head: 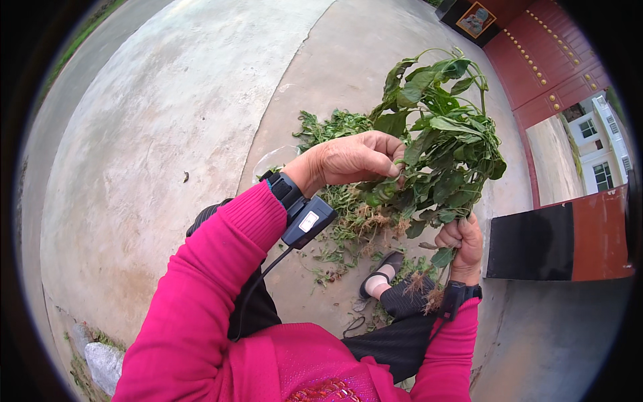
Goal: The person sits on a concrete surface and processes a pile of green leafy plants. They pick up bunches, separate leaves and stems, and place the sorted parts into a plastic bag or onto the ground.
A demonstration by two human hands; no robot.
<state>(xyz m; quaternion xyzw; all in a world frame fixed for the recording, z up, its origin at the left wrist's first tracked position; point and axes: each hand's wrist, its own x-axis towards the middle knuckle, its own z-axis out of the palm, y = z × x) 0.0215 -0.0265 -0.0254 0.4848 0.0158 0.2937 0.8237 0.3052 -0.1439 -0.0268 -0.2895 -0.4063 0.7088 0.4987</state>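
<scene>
My right hand [462, 243] grips a bunch of uprooted leafy green plants [452, 145] by the lower stems. Their thin brown roots [417, 284] hang below the fist, near the wrist. On the bunch's left side, my left hand [359, 158] pinches a piece of the foliage between thumb and fingers; the exact part is partly hidden. Just under those fingertips shows a glossy green fruit [380, 194], seemingly a pepper. Beneath both hands, more pulled plants [336, 125] lie heaped on the concrete, some with roots showing.
A clear plastic bag or container [271, 160] sits left of the heap, partly behind my left wrist. Loose leaves and bits [329, 276] litter the concrete [201, 100] by my shoe [384, 271]. A red studded door [542, 55] stands to the right. Stones [104, 364] lie at lower left.
</scene>
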